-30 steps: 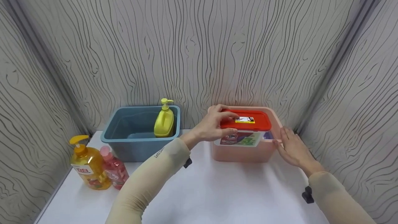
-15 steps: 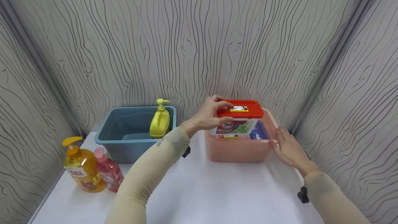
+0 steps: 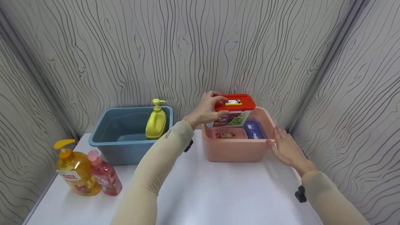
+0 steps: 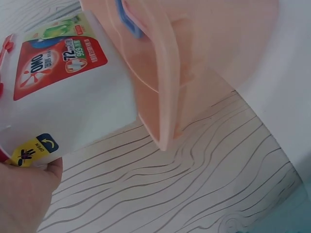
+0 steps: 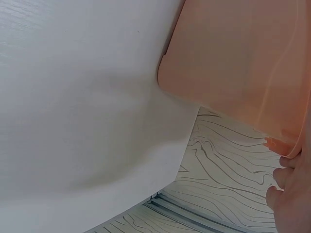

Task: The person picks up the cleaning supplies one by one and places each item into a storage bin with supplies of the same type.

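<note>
My left hand (image 3: 208, 107) grips a white OMO detergent tub (image 4: 77, 97) by its red lid (image 3: 239, 100), thumb on the near side and fingers over the top. Tilted slightly, the tub hangs above the back left of a pink bin (image 3: 234, 151). Inside that bin lie a blue-purple pack (image 3: 254, 129) and, at the left, something with a red and yellow label (image 3: 225, 135), partly hidden. My right hand (image 3: 287, 148) rests against the bin's right side near its front corner, fingers extended along the wall and thumb at the rim.
Left of the pink bin stands a blue-grey bin (image 3: 125, 153) with a yellow pump bottle (image 3: 156, 123) inside. An orange pump bottle (image 3: 78, 173) and a pink bottle (image 3: 106, 176) are at the table's left. Patterned panels (image 3: 193, 47) close in the back and sides.
My left hand has lifted the tub up from the pink bin, uncovering the pack and label inside. The right hand keeps its place on the bin. The head view has shifted slightly.
</note>
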A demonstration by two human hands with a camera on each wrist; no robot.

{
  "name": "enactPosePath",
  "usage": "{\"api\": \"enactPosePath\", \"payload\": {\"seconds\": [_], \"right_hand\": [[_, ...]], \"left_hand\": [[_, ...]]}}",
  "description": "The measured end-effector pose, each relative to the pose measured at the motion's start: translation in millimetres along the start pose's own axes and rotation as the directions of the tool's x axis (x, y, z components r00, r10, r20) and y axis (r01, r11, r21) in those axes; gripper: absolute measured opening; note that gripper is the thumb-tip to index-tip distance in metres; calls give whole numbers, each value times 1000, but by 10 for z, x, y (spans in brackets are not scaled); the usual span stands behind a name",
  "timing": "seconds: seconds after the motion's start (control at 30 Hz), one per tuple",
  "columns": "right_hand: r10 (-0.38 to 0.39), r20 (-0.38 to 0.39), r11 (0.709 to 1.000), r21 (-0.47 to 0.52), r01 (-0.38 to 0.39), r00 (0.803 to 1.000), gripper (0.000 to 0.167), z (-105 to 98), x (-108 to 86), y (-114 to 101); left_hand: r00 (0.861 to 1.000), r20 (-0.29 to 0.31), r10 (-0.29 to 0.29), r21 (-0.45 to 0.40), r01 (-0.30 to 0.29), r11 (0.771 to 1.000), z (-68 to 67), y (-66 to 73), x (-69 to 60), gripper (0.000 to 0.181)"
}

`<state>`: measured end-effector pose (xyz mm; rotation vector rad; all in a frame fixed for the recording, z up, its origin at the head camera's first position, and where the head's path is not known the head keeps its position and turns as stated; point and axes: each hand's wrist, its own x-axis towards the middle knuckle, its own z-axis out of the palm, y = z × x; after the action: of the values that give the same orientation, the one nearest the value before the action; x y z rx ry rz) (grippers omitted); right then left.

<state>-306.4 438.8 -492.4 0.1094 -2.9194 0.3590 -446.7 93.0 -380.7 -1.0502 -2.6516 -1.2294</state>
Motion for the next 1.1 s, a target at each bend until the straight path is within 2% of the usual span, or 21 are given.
{"api": "enactPosePath", "payload": {"seconds": [0.23,0.4,0.57,0.8,1.1], "right_hand": [[6,19,1000,-13,-6,1000,84,-14,-4,10],[-24,-5,999,-21,24,1000,81,-28,0,16],[-14,-3,1000,-19,14,1000,81,-12,-5,11],[-11,-10,1000,-12,11,1000,83,22,-4,-9],[12,-3,1000,-5,-12,1000,84,21,-25,6]], "left_hand": [[1000,-16,-21,12,21,1000,84,-148,109,47],[1000,-22,-13,83,15,996,146,-216,152,49],[1000,-26,-8,140,11,990,239,-283,194,51],[997,-60,-52,122,59,991,328,-373,208,51],[995,-38,-97,67,100,993,347,-423,195,63]]}}
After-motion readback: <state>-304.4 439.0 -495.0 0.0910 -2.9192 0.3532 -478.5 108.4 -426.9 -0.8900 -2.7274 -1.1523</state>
